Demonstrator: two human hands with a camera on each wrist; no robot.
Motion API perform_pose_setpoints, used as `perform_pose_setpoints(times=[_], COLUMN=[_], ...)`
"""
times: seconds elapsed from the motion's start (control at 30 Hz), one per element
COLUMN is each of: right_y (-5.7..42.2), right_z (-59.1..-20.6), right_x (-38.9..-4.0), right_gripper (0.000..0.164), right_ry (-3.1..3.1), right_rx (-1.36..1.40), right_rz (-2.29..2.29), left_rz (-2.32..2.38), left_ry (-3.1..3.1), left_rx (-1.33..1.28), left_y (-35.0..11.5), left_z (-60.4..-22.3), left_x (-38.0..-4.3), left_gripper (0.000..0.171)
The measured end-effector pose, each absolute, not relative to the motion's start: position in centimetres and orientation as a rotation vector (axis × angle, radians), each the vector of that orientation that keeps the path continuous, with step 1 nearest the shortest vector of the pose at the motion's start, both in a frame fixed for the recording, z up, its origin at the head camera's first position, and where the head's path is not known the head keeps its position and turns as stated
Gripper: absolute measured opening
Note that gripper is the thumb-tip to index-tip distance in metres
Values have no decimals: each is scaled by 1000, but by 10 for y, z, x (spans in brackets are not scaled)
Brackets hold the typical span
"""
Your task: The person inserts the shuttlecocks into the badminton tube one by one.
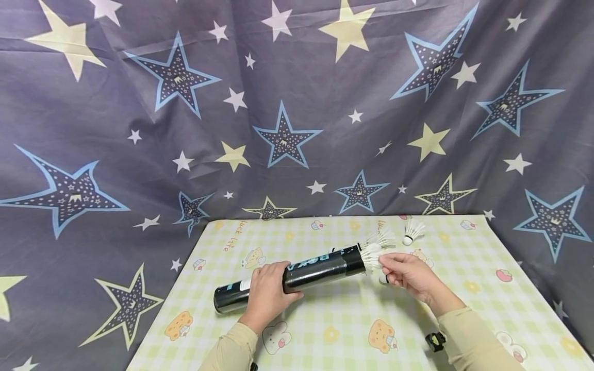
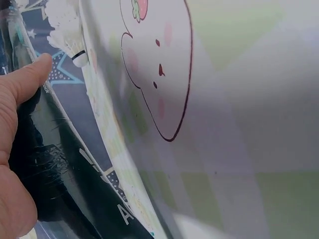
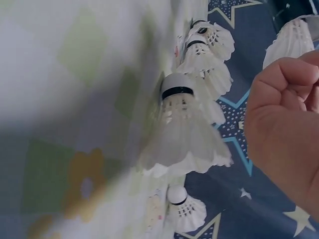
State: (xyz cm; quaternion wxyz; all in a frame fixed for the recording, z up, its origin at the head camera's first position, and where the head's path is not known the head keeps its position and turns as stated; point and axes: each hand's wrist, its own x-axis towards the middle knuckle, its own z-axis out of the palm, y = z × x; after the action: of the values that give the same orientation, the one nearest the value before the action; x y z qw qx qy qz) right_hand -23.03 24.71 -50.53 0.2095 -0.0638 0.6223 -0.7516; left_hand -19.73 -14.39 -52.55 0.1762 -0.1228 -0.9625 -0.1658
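Observation:
My left hand (image 1: 269, 293) grips a black shuttlecock tube (image 1: 320, 273) around its lower half, and the tube slants up to the right above the table. At its right-hand mouth a white feather shuttlecock (image 1: 370, 256) sticks out, feathers outward, its cork end hidden. My right hand (image 1: 413, 275) pinches that shuttlecock's feathers between thumb and fingers. In the right wrist view the same hand (image 3: 284, 109) is beside the shuttlecock (image 3: 291, 42) at the tube. Part of the tube (image 2: 60, 164) shows under the thumb in the left wrist view.
Several loose shuttlecocks (image 3: 184, 134) lie on the table below my right hand. One shuttlecock (image 1: 413, 233) lies near the back edge. A green checked cloth (image 1: 331, 314) with cartoon prints covers the table, and a starry curtain (image 1: 297, 190) hangs behind it.

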Motion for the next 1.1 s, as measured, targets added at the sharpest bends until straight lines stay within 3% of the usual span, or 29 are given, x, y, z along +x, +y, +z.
perform_pose_setpoints(times=[1.1], right_y=[221], right_z=[-501], right_x=[-215], right_gripper=[13], right_ry=[1905], right_rx=[-325], right_rz=[-1931], left_rz=[-464], left_ry=[-2712], left_rx=[-369], left_y=[-138], left_z=[-527], left_x=[-198], left_gripper=[92])
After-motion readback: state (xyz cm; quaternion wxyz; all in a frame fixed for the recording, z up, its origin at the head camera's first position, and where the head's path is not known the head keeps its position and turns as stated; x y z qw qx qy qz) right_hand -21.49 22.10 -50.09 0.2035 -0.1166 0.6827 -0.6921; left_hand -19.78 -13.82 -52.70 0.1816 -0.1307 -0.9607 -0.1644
